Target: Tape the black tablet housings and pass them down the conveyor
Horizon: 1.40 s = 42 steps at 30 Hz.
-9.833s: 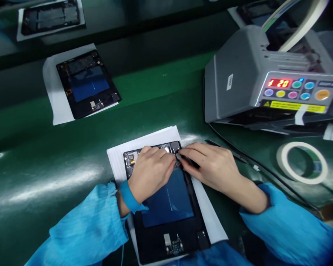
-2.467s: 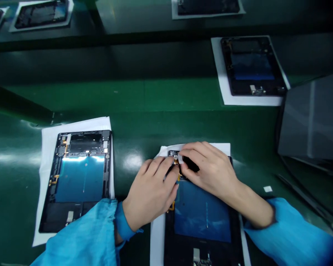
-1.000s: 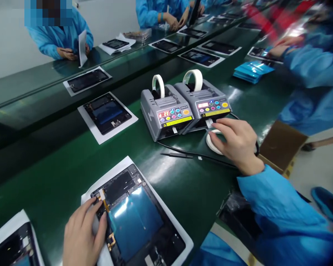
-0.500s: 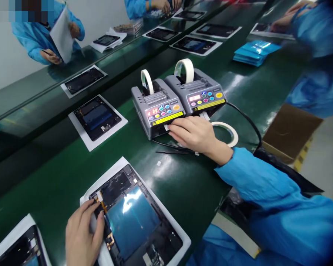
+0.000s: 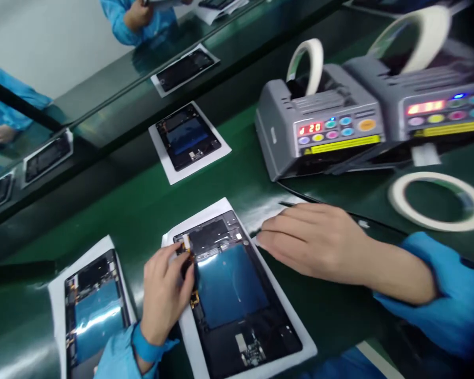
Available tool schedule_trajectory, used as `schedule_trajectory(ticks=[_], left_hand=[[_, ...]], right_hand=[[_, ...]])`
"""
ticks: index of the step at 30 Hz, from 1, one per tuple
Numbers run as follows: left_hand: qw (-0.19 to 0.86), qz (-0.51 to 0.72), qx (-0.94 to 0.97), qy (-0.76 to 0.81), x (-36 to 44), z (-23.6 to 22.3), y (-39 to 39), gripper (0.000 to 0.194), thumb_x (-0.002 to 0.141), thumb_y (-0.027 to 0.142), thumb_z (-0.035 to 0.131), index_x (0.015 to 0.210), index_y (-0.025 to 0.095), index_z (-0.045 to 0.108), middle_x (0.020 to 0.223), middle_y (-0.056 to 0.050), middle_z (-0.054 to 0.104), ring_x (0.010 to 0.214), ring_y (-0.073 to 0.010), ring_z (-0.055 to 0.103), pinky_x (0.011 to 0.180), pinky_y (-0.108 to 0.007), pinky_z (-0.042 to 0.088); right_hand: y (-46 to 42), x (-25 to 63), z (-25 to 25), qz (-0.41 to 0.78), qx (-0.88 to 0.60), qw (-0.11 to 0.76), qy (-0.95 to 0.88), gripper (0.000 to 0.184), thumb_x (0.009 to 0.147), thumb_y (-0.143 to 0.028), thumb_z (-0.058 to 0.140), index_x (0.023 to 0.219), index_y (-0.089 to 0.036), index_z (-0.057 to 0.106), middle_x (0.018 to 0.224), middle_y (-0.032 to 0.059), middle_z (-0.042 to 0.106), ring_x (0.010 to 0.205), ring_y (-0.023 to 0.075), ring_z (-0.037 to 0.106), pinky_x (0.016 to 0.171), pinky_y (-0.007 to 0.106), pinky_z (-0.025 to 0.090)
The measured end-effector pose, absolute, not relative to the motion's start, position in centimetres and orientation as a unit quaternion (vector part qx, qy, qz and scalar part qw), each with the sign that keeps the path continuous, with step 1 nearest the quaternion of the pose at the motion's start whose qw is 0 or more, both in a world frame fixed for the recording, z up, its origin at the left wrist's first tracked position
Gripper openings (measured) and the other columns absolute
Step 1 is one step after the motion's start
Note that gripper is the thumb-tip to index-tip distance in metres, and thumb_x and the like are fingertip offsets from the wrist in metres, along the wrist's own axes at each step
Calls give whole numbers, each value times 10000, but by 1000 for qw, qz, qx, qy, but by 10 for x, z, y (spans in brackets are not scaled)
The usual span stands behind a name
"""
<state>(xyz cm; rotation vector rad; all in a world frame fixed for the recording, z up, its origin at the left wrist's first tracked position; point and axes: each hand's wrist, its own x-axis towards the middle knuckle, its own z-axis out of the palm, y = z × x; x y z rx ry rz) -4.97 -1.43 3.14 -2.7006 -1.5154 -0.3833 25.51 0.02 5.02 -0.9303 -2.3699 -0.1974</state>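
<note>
An opened tablet point(image 5: 233, 287) with a blue-sheeted middle and bare circuit parts lies on a white paper sheet point(image 5: 308, 352). My left hand point(image 5: 164, 295) rests at its upper left edge, fingertips on the tablet beside an orange ribbon cable and a small white strip point(image 5: 186, 242); thumb and fingers are apart. Over the upper right edge of the tablet is my right hand point(image 5: 316, 239), fingers pinched together. They hold a small piece of tape, mostly hidden by the fingertips.
Two grey tape dispensers point(image 5: 319, 121) stand at the right, with a tape roll point(image 5: 398, 210) before them. Tweezers and a black cable lie nearby. A second opened tablet point(image 5: 98, 305) is at left, another point(image 5: 189, 137) further back. Co-workers' sleeves point(image 5: 118, 18) show across the bench.
My right hand has left the dispenser, where it pinched the tape tab, and come back to the tablet; that tab is gone. My left hand stays on the tablet. The view has turned.
</note>
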Motion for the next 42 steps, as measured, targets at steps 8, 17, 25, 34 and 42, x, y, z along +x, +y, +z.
schedule_trajectory(ticks=[8, 17, 25, 34, 42], left_hand=[[-89, -98, -883, -450, 1, 41, -4, 219, 899, 334, 556, 1026, 161, 599, 935, -74, 650, 849, -226, 615, 747, -387, 531], [-137, -92, -876, -454, 25, 19, 16, 167, 931, 240, 488, 896, 157, 628, 814, -56, 616, 751, -202, 594, 690, -355, 517], [-83, -77, -894, -433, 31, 21, 17, 234, 961, 202, 417, 896, 158, 638, 792, -48, 612, 716, -175, 563, 663, -323, 470], [-23, -54, -902, -427, 36, 21, 17, 203, 942, 196, 449, 859, 173, 633, 746, -24, 598, 683, -188, 521, 619, -349, 380], [-112, -76, -875, -466, 36, 17, 15, 156, 927, 222, 487, 853, 191, 620, 799, -19, 625, 736, -177, 550, 669, -333, 409]], right_hand=[[24, 231, -15, 85, -355, 283, -887, 196, 919, -260, 501, 994, -163, 654, 882, 53, 675, 751, 159, 630, 655, 293, 473], [28, 234, -14, 129, -365, 244, -889, 245, 940, -321, 462, 1040, -181, 637, 940, 64, 656, 779, 169, 604, 685, 318, 470], [27, 236, -13, 137, -364, 248, -887, 241, 934, -328, 473, 1038, -191, 642, 925, 60, 655, 794, 172, 595, 698, 320, 467], [26, 236, -13, 142, -362, 252, -886, 230, 930, -321, 484, 1035, -184, 636, 923, 54, 652, 798, 181, 591, 704, 330, 466], [27, 236, -13, 149, -362, 246, -887, 230, 931, -321, 478, 1025, -181, 634, 928, 56, 650, 792, 179, 593, 697, 329, 459]])
